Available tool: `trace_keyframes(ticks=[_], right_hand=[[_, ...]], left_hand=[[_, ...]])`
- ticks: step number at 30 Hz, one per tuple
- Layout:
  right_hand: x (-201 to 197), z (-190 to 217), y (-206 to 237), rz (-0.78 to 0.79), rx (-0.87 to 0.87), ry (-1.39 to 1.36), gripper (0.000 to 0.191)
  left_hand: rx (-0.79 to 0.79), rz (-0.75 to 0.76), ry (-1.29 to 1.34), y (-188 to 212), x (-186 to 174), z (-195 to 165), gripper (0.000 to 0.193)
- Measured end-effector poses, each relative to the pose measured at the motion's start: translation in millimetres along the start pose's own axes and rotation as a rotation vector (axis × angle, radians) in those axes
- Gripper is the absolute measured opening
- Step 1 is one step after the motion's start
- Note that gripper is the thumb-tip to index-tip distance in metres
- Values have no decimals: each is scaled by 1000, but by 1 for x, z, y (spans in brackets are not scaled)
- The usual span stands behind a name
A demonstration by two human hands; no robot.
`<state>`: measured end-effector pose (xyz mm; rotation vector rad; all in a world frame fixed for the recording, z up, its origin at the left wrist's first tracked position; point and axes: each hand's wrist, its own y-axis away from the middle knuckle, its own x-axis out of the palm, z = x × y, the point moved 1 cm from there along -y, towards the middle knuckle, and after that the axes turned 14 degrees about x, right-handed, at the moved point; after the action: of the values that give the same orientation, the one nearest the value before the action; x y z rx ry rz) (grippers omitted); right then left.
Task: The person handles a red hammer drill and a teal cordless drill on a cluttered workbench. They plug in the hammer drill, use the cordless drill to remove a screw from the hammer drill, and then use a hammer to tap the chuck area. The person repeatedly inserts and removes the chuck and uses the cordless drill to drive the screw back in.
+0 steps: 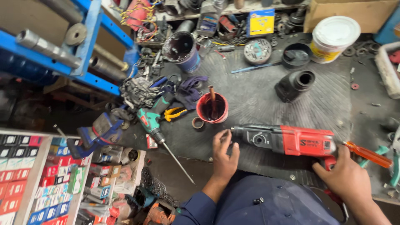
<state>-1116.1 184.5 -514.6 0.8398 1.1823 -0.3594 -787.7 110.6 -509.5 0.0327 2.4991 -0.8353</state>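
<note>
The right hand point(346, 177), at the lower right of the frame, is closed around the rear handle of a red and grey rotary hammer drill point(287, 141), apparently to steady the tool where it lies on its side on the dark workbench point(258, 96); the left hand point(224, 152), lower centre, rests open with its fingertips at the drill's grey nose, holding nothing; an orange-handled screwdriver point(368, 154) lies just beside the drill's rear end, within easy reach; above the left hand stands a red cup point(212, 108) of dark liquid with a stick in it; further left lies a green drill point(151, 121) with a long bit; a black housing point(295, 85) and a white bucket point(333, 38) sit towards the upper right.
</note>
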Motion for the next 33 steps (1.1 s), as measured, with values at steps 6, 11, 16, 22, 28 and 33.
trace_keyframes(ticks=[6,11,16,22,28,33], right_hand=[[14,-4,-7,-69,-43,48,103],[22,-2,-16,-97,-104,-21,105],[30,5,-7,-214,-228,-215,93],[31,36,27,-466,-478,-595,78],[8,55,91,-776,-316,-137,56],[25,75,120,-740,-334,-266,42]], left_hand=[[44,345,-492,1,-32,-16,53],[256,514,-687,0,-59,-28,64],[457,551,-463,-41,-125,15,30],[318,276,-791,-133,-184,114,48],[129,337,-691,-159,-170,152,22],[-245,-228,-210,-180,-220,181,26]])
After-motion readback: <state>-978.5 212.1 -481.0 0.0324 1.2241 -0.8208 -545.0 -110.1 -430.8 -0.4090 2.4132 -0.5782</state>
